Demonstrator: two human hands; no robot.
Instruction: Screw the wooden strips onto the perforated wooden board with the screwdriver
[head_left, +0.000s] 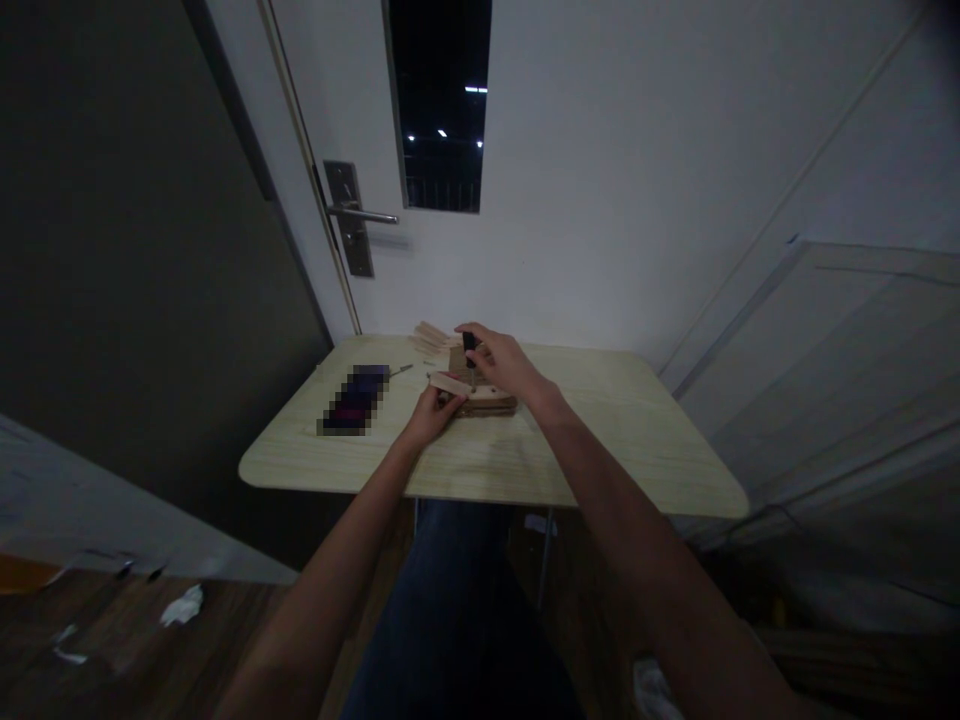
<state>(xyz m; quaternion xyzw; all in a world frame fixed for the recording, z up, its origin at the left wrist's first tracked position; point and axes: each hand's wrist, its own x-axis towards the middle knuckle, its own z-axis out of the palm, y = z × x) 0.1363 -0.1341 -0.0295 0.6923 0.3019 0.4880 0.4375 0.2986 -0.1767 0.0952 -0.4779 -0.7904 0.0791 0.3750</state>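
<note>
A small wooden assembly of flat pale pieces sits near the middle of a light wooden table. My left hand is closed on a flat wooden strip at the assembly's left side. My right hand is closed round a screwdriver with a black handle, held upright with its tip down on the top of the assembly.
More loose wooden strips lie at the table's far edge. A dark flat object lies on the table's left part, with a thin metal piece beside it. A white door with a metal lever handle stands behind the table.
</note>
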